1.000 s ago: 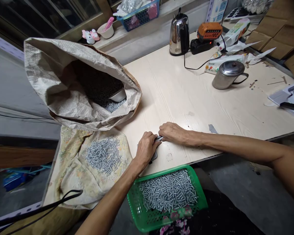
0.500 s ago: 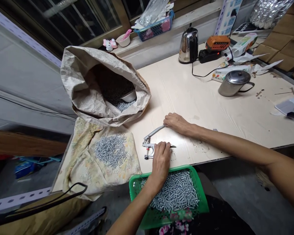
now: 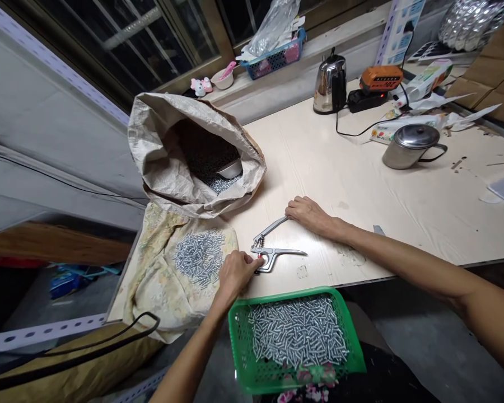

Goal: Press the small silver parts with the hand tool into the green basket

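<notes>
A pair of grey snap-fastener pliers with a spring and a red part at its jaw lies on the table, handles spread apart. My right hand is closed around the end of the upper handle. At the jaw, my left hand has its thumb and fingers pinched together; whatever is between them is too small to make out. Just left of that hand, a pile of small silvery screw-like pieces rests on a stained cloth. A green basket below holds many more such pieces.
A large woven sack stands open behind the cloth, with a metal scoop and more pieces inside. Farther back are a kettle, an orange battery on a charger, and a lidded metal mug.
My left hand has left the lower handle and moved left to the jaw. My right hand keeps its hold on the upper handle. The view has shifted slightly.
</notes>
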`<move>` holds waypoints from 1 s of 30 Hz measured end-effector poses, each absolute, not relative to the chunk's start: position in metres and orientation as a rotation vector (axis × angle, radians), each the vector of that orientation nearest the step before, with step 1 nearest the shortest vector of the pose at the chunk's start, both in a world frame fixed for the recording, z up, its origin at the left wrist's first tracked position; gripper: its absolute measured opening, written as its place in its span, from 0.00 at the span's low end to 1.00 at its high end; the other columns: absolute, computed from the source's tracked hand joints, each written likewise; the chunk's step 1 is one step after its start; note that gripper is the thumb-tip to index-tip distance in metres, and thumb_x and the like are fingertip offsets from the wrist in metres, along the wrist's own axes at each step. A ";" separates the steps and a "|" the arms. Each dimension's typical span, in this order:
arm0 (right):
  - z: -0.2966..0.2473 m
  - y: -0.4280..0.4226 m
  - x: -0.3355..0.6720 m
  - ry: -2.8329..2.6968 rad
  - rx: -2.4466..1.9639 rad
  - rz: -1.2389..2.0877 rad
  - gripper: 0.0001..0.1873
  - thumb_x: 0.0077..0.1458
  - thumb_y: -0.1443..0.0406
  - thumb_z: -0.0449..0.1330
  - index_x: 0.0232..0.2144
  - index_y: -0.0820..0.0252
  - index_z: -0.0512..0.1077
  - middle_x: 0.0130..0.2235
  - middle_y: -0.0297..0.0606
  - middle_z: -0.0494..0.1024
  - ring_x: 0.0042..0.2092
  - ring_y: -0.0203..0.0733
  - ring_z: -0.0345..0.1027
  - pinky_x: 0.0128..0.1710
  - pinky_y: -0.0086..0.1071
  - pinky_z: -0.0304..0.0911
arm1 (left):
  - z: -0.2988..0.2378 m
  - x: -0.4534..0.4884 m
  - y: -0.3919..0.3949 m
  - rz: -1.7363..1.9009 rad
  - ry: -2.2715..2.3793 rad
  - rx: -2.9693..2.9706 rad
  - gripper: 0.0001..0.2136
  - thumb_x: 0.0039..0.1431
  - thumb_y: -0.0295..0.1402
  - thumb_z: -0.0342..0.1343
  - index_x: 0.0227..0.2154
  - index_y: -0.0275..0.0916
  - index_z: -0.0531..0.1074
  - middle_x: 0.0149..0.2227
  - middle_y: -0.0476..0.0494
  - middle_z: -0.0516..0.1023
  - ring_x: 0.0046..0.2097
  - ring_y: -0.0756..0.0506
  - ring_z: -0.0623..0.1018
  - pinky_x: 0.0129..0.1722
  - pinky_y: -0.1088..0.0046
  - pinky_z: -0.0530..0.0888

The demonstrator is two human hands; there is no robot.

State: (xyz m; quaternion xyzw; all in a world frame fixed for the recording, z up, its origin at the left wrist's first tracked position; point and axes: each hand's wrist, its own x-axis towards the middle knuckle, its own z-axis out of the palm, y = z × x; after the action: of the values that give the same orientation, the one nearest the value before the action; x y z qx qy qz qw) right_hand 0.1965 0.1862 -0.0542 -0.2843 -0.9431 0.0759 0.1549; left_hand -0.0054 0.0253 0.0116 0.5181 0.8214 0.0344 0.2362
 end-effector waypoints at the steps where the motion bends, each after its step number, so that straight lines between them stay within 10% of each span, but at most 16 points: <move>1: -0.055 0.186 0.197 -2.690 -0.807 0.218 0.10 0.64 0.69 0.51 0.32 0.60 0.70 0.35 0.38 0.73 0.38 0.40 0.57 0.35 0.33 0.45 | 0.013 -0.008 0.032 0.009 2.207 1.370 0.16 0.50 0.41 0.59 0.14 0.38 0.68 0.19 0.45 0.70 0.27 0.45 0.70 0.27 0.71 0.61; 18: -0.056 0.183 0.197 -2.644 -0.768 0.267 0.13 0.65 0.70 0.49 0.31 0.60 0.70 0.34 0.39 0.73 0.37 0.40 0.59 0.34 0.33 0.48 | 0.068 -0.016 0.008 -0.702 2.253 1.743 0.13 0.62 0.31 0.47 0.32 0.37 0.77 0.38 0.39 0.78 0.40 0.42 0.76 0.30 0.72 0.64; 30: -0.058 0.184 0.195 -2.651 -0.793 0.255 0.12 0.65 0.68 0.49 0.32 0.61 0.70 0.35 0.40 0.73 0.38 0.41 0.58 0.34 0.32 0.49 | 0.020 -0.092 0.049 -0.447 2.263 2.081 0.13 0.61 0.25 0.45 0.31 0.37 0.75 0.40 0.35 0.76 0.46 0.39 0.71 0.36 0.68 0.67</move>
State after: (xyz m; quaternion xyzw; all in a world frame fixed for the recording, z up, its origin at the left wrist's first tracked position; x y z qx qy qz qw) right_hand 0.1950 0.1835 -0.0584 -0.2806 -0.9384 0.0901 0.1803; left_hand -0.0919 0.0492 0.0199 0.6696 0.7284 -0.1437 0.0174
